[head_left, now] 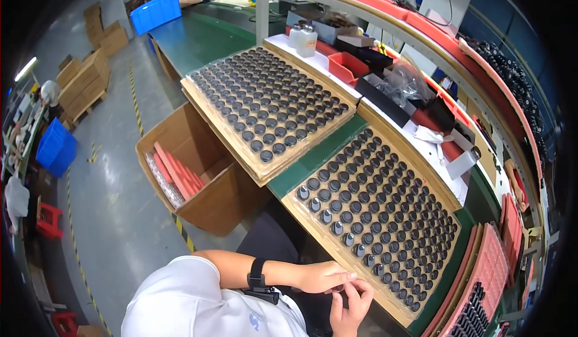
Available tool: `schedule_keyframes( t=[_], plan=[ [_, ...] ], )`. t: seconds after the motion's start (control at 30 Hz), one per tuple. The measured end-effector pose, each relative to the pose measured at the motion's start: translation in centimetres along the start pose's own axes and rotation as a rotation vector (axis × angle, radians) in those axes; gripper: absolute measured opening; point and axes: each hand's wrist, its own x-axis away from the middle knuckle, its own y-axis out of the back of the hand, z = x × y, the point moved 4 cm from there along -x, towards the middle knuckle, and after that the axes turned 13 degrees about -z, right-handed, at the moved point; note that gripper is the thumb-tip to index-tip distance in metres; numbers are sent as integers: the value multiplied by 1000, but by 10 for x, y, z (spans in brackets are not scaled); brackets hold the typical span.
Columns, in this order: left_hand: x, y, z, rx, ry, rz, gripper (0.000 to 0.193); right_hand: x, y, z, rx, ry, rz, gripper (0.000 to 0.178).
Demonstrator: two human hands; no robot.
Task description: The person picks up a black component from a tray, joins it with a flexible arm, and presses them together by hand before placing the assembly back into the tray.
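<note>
On the left side of the frame we see a blue bin on the grey floor. Next comes a big brown box with pink sheets poking up inside it. In the upper middle, the back tray is full of little black round bits in rows, and it sticks out over the edge of the green desk. Near the bottom middle we find the left hand, its fingers bent and close together, with the tips touching the right hand. The right hand is half curled, its thumb and finger nearly pinched. We can't tell if a tiny thing sits between the fingertips. Just past both hands, right of the middle, the front tray lies flat on the desk with its own black pieces in rows. We think each piece is light, hard and a bit slippery, so we would pinch it by its round sides and not rub the shiny top. The whole tray looks stiff and wide, so we would hold two far edges and keep it flat. At the lower right, pink trays lean in a row.
</note>
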Motion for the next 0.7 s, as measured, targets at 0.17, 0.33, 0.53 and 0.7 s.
schedule_keyframes(
  t=[0.17,0.33,0.53,0.7],
  plan=[
    [-2,7,-10,-312,-121,28,44,-2,-5,-6,14,-32,24,29],
    [-5,13,-6,-357,-70,51,46,-6,-10,-10,-19,-41,45,32],
    [-9,12,-5,-289,-102,89,45,-13,-9,-12,-126,-146,60,32],
    [-8,11,-9,-319,-128,114,43,-22,-4,-5,-162,-209,121,30]
  ],
)
